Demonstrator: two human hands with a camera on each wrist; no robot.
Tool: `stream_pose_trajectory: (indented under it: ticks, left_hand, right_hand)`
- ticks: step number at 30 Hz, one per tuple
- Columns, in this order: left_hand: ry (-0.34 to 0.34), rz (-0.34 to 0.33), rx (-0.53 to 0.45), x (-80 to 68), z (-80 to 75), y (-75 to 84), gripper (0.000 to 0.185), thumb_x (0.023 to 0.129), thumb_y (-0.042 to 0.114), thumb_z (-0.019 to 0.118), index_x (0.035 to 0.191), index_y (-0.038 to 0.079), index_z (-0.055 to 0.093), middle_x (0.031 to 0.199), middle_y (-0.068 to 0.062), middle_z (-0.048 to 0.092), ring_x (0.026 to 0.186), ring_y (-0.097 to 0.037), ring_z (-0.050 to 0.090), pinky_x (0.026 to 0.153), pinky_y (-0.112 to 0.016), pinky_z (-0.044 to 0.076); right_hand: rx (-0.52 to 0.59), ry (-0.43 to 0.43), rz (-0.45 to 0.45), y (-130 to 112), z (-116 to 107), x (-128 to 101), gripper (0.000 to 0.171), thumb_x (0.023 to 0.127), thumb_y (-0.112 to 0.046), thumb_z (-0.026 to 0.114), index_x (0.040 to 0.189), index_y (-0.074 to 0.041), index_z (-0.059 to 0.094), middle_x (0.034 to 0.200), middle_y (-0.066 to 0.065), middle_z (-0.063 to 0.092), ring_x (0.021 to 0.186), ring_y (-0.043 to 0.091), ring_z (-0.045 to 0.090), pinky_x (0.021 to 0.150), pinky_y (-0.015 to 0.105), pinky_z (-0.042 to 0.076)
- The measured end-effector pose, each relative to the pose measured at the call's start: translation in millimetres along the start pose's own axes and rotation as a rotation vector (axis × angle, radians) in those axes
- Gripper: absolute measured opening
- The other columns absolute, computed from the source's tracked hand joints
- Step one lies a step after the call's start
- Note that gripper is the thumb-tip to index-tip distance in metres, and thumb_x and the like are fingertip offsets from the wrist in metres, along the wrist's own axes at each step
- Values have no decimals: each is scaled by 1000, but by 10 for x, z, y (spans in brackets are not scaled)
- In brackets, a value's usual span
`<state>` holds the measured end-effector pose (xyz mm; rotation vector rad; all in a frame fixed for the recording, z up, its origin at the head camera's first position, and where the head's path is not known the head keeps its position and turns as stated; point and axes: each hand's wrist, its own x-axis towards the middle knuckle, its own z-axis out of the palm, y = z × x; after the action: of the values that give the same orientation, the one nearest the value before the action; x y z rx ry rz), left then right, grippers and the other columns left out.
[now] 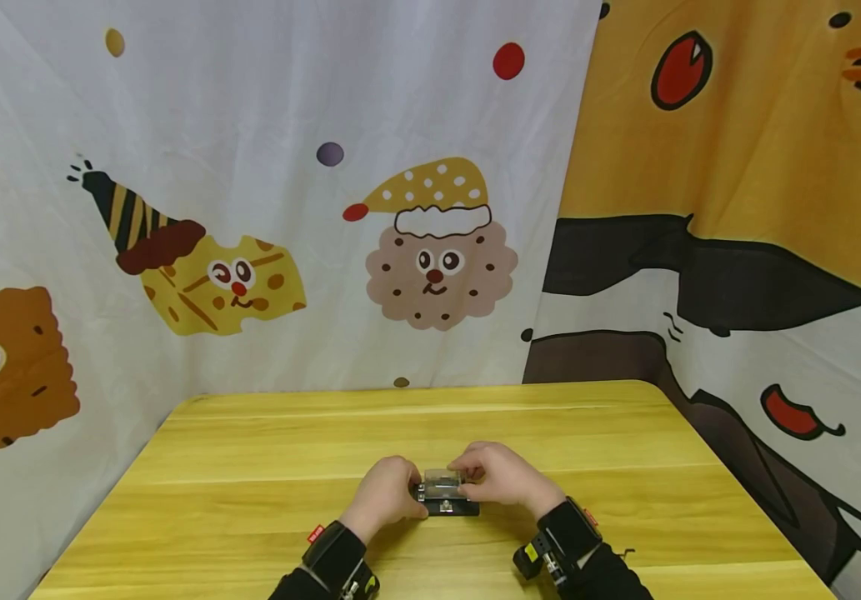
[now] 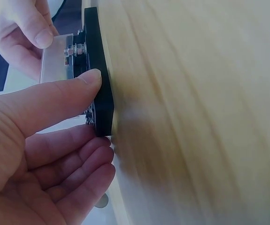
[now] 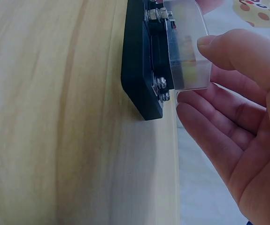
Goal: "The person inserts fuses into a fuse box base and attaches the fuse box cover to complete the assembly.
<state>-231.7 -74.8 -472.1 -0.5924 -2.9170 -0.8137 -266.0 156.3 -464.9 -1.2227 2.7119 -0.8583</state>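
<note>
On the table, between both hands, is a small electrical device with a black base (image 1: 454, 507) and a clear plastic cover (image 1: 441, 482). My left hand (image 1: 387, 492) grips the left end of the base, its thumb (image 2: 90, 78) laid over the edge. From the right, my right hand (image 1: 503, 475) pinches the cover, with the thumb (image 3: 210, 46) against its wall and the fingers behind. Metal screw terminals (image 3: 160, 83) line the base beside the cover. Through the clear plastic in the right wrist view, something yellowish shows blurred.
The wooden table (image 1: 265, 467) extends around the device. Behind it hangs a white curtain (image 1: 265, 108) with cartoon prints, and an orange and black one (image 1: 760, 167) hangs at the right. Both wrists wear black straps (image 1: 568, 533) with cameras.
</note>
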Motion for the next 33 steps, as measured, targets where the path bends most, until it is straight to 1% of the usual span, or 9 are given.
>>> stream_pose_trajectory:
  ticks: [5, 10, 15, 22, 28, 33]
  left_hand:
    - [-1, -7, 2, -3, -8, 11, 32, 59, 18, 94, 81, 6, 74, 73, 5, 62, 64, -9, 50, 63, -30, 45]
    - [-2, -3, 1, -8, -16, 22, 31, 59, 18, 94, 80, 6, 74, 73, 5, 62, 63, -9, 50, 63, -30, 45]
    - [-1, 4, 7, -7, -9, 14, 30, 59, 18, 94, 78, 7, 73, 71, 6, 60, 63, -9, 49, 63, -29, 44]
    - [4, 19, 18, -9, 4, 1, 30, 58, 18, 94, 75, 8, 71, 68, 7, 59, 61, -9, 47, 61, -29, 43]
    - [2, 20, 27, -14, 1, 1, 31, 59, 19, 94, 76, 8, 72, 70, 6, 60, 62, -9, 49, 62, -29, 44]
    - [4, 10, 23, -10, 3, 4, 30, 59, 18, 94, 78, 7, 73, 70, 6, 61, 62, -9, 49, 62, -29, 44]
  right_hand:
    - [6, -3, 0, 7, -4, 0, 31, 87, -12, 74, 117, -6, 73, 93, -4, 62, 82, 7, 57, 77, 24, 53]
    - [-18, -4, -5, 3, -8, 2, 31, 87, -12, 75, 117, -6, 73, 90, -5, 61, 80, 8, 57, 76, 24, 52]
    - [-41, -11, -6, -26, -16, -4, 31, 87, -13, 75, 117, -7, 73, 87, -5, 60, 77, 10, 54, 72, 24, 49]
    - [-75, -10, 10, -48, -5, 22, 30, 84, -13, 77, 114, -8, 75, 84, -7, 58, 72, 8, 49, 66, 23, 43]
    - [-62, -5, 18, -39, 12, 21, 31, 84, -13, 77, 114, -8, 75, 85, -8, 58, 72, 7, 51, 67, 23, 45]
    - [-66, 4, 9, -25, 20, 14, 31, 84, -13, 77, 114, -7, 75, 86, -7, 59, 74, 9, 52, 68, 23, 46]
